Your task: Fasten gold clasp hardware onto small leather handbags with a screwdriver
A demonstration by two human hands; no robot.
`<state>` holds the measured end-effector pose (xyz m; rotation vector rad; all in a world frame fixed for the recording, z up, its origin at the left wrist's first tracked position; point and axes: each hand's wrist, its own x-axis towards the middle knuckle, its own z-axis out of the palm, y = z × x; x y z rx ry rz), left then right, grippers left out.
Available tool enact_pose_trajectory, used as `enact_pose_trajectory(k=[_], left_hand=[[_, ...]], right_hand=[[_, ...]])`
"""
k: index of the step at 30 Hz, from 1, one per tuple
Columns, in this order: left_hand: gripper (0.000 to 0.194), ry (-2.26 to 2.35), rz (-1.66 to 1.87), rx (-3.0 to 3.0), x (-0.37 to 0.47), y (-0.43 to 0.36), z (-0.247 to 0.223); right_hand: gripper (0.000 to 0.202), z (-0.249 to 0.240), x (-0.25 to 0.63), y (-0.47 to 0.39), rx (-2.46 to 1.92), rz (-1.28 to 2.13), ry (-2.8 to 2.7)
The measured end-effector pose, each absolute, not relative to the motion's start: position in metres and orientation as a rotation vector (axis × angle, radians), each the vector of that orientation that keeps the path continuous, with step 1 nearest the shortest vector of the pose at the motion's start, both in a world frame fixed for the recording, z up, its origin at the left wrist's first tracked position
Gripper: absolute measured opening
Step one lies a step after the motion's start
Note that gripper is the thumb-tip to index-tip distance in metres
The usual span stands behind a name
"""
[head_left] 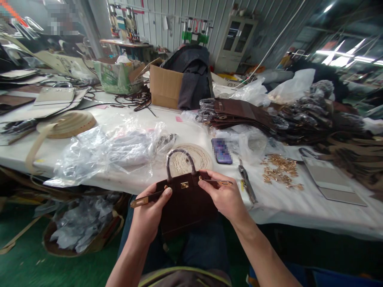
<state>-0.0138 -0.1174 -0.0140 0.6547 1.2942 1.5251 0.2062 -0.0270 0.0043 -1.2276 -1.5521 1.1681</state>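
Note:
A dark brown handbag point(187, 209) is held upright over my lap, close to the table's front edge. Its arched handle point(180, 152) is wrapped in clear film, and a gold clasp point(184, 185) sits at the middle of its top. My left hand point(151, 211) is closed on the bag's left upper corner, thumb on the front; a strap with a gold end plate point(139, 201) sticks out to the left. My right hand point(223, 195) pinches the right upper corner near a small gold fitting, with another gold-tipped strap point(223, 182) pointing right.
On the white table lie a phone point(222, 151), pliers point(247, 183), loose gold hardware point(281, 170) and a flat grey bag piece point(333, 181). Clear plastic point(110, 149) covers the left; stacked brown bag parts point(242, 113) and a cardboard box point(166, 85) stand behind. Below left is a scrap-filled basket point(48, 243).

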Motion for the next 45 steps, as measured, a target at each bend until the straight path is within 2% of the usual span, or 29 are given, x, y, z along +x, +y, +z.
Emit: enact_pose_trajectory(k=[4, 7, 10, 12, 15, 17, 21, 23, 25, 29, 30, 31, 34, 36, 39, 43, 45], left_hand=[[0.053, 1.301, 1.558, 0.618, -0.014, -0.117, -0.011], [0.054, 1.196, 1.582, 0.507, -0.017, -0.117, -0.011], [0.054, 1.104, 1.619, 0.411, -0.02, -0.117, -0.008], [0.054, 1.07, 1.642, 0.368, -0.02, -0.117, -0.001], [0.054, 1.041, 1.67, 0.357, -0.017, -0.118, 0.011], [0.053, 1.051, 1.677, 0.365, -0.014, -0.121, 0.02], [0.066, 1.187, 1.607, 0.376, -0.007, -0.135, 0.034], [0.067, 1.197, 1.57, 0.45, -0.004, -0.144, 0.038], [0.067, 1.127, 1.551, 0.576, -0.001, -0.153, 0.043], [0.098, 0.899, 1.408, 0.813, 0.004, -0.165, 0.056], [0.101, 0.866, 1.358, 0.841, 0.007, -0.166, 0.06], [0.097, 0.846, 1.318, 0.854, 0.009, -0.167, 0.064], [0.068, 0.817, 1.287, 0.859, 0.021, -0.164, 0.072], [0.071, 0.778, 1.327, 0.909, 0.028, -0.16, 0.076], [0.089, 0.822, 1.42, 1.078, 0.028, -0.154, 0.082], [0.075, 1.185, 1.569, 1.317, -0.002, -0.14, 0.097], [0.074, 1.339, 1.602, 1.49, -0.029, -0.131, 0.106]], right_hand=[[0.035, 0.007, 0.199, -0.027, -1.218, 1.11, -1.578], [0.043, 0.008, 0.199, -0.027, -1.173, 1.058, -1.659], [0.056, 0.005, 0.194, -0.039, -1.174, 0.554, -1.733], [0.052, 0.002, 0.187, -0.057, -1.126, 0.201, -1.743], [0.047, -0.004, 0.169, -0.086, -0.987, 0.191, -1.9], [0.062, -0.007, 0.156, -0.099, -0.948, 0.292, -2.009], [0.11, -0.002, 0.136, -0.106, -1.058, 0.28, -1.976], [0.121, 0.004, 0.132, -0.106, -1.118, 0.267, -1.908], [0.115, 0.01, 0.134, -0.11, -1.168, 0.269, -1.85], [0.076, 0.022, 0.15, -0.123, -1.158, 0.251, -1.813], [0.07, 0.026, 0.156, -0.127, -1.141, 0.224, -1.817], [0.066, 0.031, 0.162, -0.131, -1.144, 0.195, -1.807], [0.058, 0.047, 0.18, -0.139, -1.277, 0.142, -1.672], [0.051, 0.058, 0.191, -0.141, -1.362, 0.182, -1.546], [0.043, 0.068, 0.208, -0.135, -1.334, 0.373, -1.457], [0.042, 0.072, 0.234, -0.109, -1.161, 0.686, -1.34], [0.043, 0.075, 0.244, -0.092, -1.033, 0.856, -1.217]])
